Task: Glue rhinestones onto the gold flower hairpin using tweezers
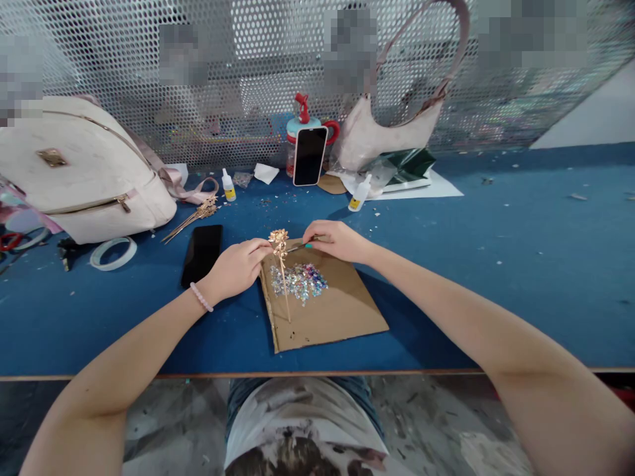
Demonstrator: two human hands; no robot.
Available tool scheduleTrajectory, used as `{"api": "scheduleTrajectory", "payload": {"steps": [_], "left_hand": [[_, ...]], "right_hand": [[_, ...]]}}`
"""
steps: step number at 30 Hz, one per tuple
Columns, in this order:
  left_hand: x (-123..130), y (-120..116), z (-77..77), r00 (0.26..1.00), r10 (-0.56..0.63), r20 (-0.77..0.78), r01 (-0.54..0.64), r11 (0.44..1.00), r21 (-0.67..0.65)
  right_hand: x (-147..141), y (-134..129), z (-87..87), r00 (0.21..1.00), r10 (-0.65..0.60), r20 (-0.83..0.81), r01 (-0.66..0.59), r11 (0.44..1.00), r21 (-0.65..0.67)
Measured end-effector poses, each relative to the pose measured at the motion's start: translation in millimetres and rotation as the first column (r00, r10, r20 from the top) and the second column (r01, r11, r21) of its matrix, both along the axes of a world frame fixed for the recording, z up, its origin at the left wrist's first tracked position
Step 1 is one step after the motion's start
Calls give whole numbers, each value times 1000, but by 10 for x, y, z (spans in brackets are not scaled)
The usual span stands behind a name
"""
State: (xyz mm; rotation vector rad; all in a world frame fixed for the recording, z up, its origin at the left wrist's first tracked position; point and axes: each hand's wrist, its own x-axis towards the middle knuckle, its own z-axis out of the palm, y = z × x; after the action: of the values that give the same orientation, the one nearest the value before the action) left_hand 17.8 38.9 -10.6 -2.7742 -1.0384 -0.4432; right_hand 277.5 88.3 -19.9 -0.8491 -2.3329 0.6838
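The left hand is holding a golden flower hairpin in its grip over rhinestones on cardboard; the right hand is grasping a thin dark tool. Squeeze bottles are standing behind, contents unclear.

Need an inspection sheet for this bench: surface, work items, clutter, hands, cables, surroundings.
Surface: blue tabletop, small specks and scraps scattered on it.
Work items: gold flower-topped pin above cardboard; loose sparkly pieces piled on the cardboard.
Clutter: black phone, tape roll, gold pins, two white bottles, upright phone in front of a red-handled cup.
Left hand: pinching the flower-topped pin.
Right hand: holding a dark slim tool, tip toward the pin; contact unclear.
Cables: nothing seen.
Surroundings: perforated screen behind; pale backpack at left, pale handbag toward the back.
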Motion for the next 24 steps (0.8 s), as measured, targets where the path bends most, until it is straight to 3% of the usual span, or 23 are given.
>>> {"api": "scheduleTrajectory", "payload": {"steps": [5, 9, 11, 14, 24], "left_hand": [[-1, -4, -4, 1000, 5, -1, -5, 1000, 8], [3, -5, 4, 1000, -2, -9, 2, 1000, 8], [4, -3, 7, 1000, -11, -11, 11, 1000, 6], [1, 1, 8, 1000, -18, -14, 18, 1000, 2], [-11, 5, 6, 999, -19, -38, 18, 1000, -8]], "right_hand": [[24, 32, -19, 989, -112, -93, 84, 960, -265], [-5, 28, -65, 941, -199, -275, 31, 857, -514], [-26, 12, -80, 892, -254, -374, -6, 820, -572], [-47, -12, -85, 861, -242, -446, -52, 832, -553], [-43, -76, -22, 958, -54, -281, -57, 927, -372]]}}
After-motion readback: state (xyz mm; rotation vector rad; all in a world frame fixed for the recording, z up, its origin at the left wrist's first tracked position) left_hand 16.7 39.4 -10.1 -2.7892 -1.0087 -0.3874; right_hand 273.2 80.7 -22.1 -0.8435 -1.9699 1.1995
